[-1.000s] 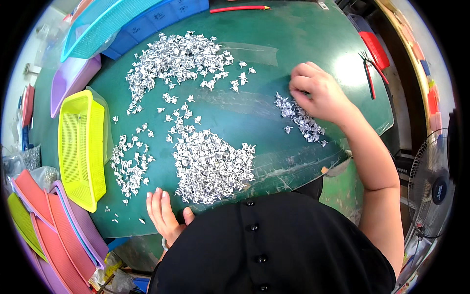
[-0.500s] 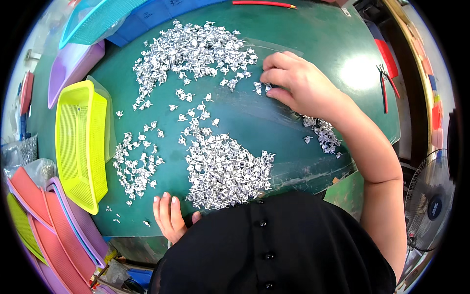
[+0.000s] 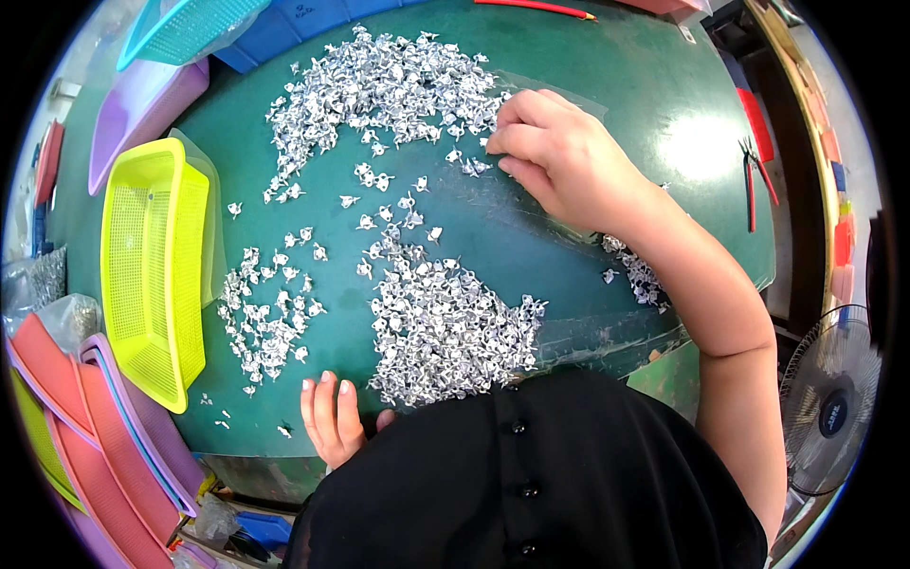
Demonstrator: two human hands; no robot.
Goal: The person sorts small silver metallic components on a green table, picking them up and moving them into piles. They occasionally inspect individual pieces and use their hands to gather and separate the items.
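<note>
My right hand [image 3: 567, 156] reaches over the table, its fingers curled together at the right end of a far pile of small silver metal parts [image 3: 379, 90]. Loose parts lie right beside its fingertips; what the fingertips pinch, if anything, is too small to make out. My left hand [image 3: 332, 417] rests at the near table edge with its fingers stretched out, holding nothing. Just right of it spreads a dense near pile of the same parts [image 3: 450, 332]. A looser group of parts [image 3: 265, 318] lies beyond the left fingers. Another small heap [image 3: 643, 280] is partly hidden beneath my right forearm.
A yellow-green basket [image 3: 152, 275], a purple bin [image 3: 147, 114] and a turquoise basket [image 3: 190, 28] line the left side. Red-handled pliers [image 3: 751, 185] lie at the right, a red pencil [image 3: 536, 8] at the far edge. A fan [image 3: 829, 403] stands beyond the right edge.
My right hand has moved slightly left, closer to the far pile. My left hand stays at the table edge. The whole view has shifted a little.
</note>
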